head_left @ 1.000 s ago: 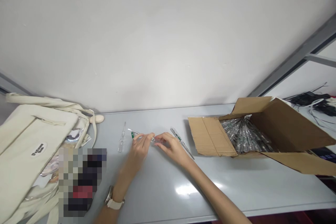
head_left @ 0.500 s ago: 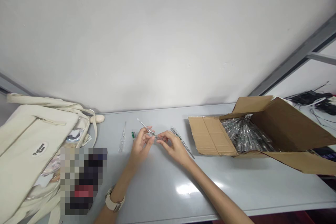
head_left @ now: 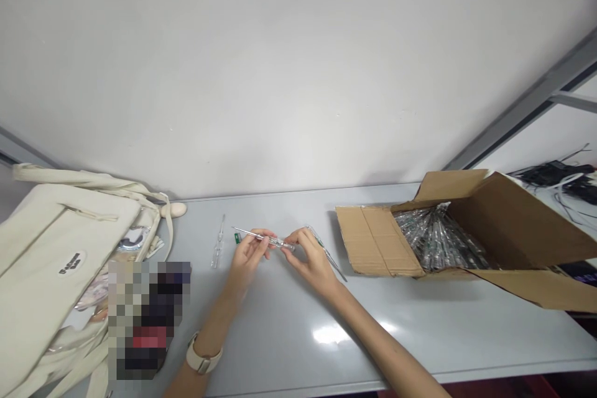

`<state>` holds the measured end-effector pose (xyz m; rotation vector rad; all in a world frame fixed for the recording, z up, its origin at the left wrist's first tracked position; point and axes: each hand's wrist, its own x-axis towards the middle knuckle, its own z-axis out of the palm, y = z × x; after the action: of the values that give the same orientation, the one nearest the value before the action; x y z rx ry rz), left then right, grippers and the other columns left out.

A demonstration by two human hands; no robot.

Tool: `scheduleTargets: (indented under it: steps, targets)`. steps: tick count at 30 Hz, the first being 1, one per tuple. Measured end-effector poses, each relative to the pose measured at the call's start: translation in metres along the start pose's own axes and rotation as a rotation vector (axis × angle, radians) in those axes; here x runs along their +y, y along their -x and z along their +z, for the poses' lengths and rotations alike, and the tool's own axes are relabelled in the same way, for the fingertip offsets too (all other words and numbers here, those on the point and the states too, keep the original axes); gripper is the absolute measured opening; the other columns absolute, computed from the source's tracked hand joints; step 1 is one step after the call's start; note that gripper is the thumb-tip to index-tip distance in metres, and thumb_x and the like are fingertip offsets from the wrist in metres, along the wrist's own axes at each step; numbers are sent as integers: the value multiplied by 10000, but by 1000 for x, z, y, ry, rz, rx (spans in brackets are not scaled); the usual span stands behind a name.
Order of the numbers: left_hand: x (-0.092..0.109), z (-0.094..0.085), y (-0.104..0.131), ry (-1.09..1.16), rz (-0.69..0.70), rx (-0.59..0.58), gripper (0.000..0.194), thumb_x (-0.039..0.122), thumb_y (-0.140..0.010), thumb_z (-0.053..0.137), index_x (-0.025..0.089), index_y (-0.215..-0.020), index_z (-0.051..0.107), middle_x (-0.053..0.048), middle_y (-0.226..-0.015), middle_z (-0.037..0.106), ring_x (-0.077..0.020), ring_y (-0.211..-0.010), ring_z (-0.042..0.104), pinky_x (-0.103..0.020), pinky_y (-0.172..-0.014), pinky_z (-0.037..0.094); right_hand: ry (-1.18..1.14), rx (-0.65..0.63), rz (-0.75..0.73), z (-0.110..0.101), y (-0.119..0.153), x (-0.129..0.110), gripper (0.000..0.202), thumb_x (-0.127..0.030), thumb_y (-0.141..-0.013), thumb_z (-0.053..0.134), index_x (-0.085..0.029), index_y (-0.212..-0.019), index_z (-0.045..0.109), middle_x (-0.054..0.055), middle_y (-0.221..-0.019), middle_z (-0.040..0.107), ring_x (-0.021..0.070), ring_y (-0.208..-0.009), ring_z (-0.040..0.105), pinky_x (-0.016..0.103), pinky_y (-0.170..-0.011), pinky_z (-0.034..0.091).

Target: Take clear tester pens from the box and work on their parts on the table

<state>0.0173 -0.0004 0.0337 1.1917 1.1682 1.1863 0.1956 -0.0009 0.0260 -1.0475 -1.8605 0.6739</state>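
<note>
Between my hands is a slim tester screwdriver (head_left: pixel 278 242) with a clear handle and a thin metal shaft pointing left. The fingers of my left hand (head_left: pixel 248 257) pinch it where shaft and handle meet. My right hand (head_left: pixel 311 260) closes on the handle's end. Left of my hands, a clear screwdriver-shaped piece (head_left: pixel 217 247) lies on the table. A small green part (head_left: pixel 237 238) is partly hidden behind my left fingers. Beside my right hand lies another tester screwdriver (head_left: pixel 332 257) with some green in its handle, partly covered by the hand.
An opened cardboard box (head_left: pixel 380 242) on the right holds many similar clear-handled screwdrivers (head_left: pixel 438 242). A cream bag (head_left: pixel 56 261) with straps fills the left side of the grey table (head_left: pixel 280 336), near a blurred-out dark object (head_left: pixel 153 323). Black cables (head_left: pixel 555 174) lie far right; a wall stands behind.
The tester screwdriver has turned flatter, its shaft tip swinging left and down. More of its clear handle shows between my hands, and my right hand has shifted slightly right.
</note>
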Motion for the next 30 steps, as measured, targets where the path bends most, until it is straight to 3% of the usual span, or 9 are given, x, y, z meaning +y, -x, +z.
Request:
scheduleTargets:
  steps: [9, 15, 20, 24, 26, 30]
  targets:
    - [9, -3, 3, 43, -8, -75, 250, 385, -861, 640, 177, -998, 655, -101, -1108, 673, -179, -906, 615, -290, -781, 477, 80, 55, -53, 4, 4, 8, 97, -182, -947, 492, -235, -1007, 548, 57, -972, 553, 195, -934, 557, 340, -811, 478]
    - [7, 0, 4, 6, 37, -7, 247, 400, -859, 635, 186, -979, 656, -73, -1045, 688, -162, -874, 610, -266, -756, 466, 96, 25, -55, 2, 4, 7, 79, -223, -952, 527, -241, -1029, 525, 54, -983, 551, 197, -944, 548, 335, -821, 471]
    - [2, -4, 4, -254, 237, 59, 231, 362, -920, 554, 198, -1054, 645, -68, -1019, 666, -177, -943, 613, -291, -796, 488, 115, 22, -57, -1, 4, 4, 145, -321, -949, 553, -240, -1063, 514, 68, -1001, 564, 219, -969, 546, 369, -858, 464]
    - [-6, -2, 3, -538, 438, -64, 191, 279, -952, 500, 208, -1033, 658, -68, -1034, 669, -152, -849, 612, -295, -775, 499, 126, 57, -50, -3, 3, 7, 97, -250, -981, 450, -225, -1043, 520, 79, -996, 551, 215, -978, 542, 366, -869, 455]
    - [-9, 0, 2, -587, 485, -101, 198, 252, -963, 475, 204, -1024, 657, -73, -1043, 671, -137, -789, 608, -291, -752, 504, 119, 77, -46, -4, 2, 9, 104, -224, -981, 427, -220, -1026, 521, 79, -984, 548, 211, -966, 542, 356, -862, 454]
    - [-10, -1, 1, -588, 467, -46, 202, 262, -960, 481, 205, -1054, 650, -79, -1060, 669, -162, -879, 640, -305, -780, 522, 104, 95, -42, -3, 1, 13, 119, -198, -982, 402, -218, -983, 519, 69, -948, 539, 198, -926, 537, 339, -842, 450]
